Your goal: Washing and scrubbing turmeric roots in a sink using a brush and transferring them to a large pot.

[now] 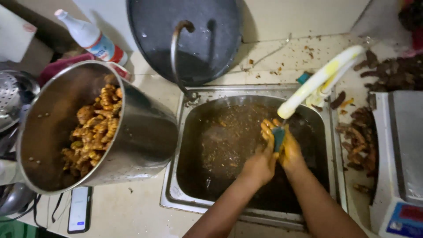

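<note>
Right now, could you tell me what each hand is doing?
Left hand: closed around the teal tool.
Right hand: gripping the same tool over the sink.

Both bare forearms reach forward from the lower edge and draw together, the left hand (261, 162) and the right hand (289, 150) pressed side by side, stained yellow-orange, fingers curled upward and closed toward each other, the left wrist bent a little inward, the right held straighter.

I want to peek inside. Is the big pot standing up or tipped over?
Tipped. The pot lies on its side by the sink, its mouth facing up at the camera, yellow roots inside.
</note>
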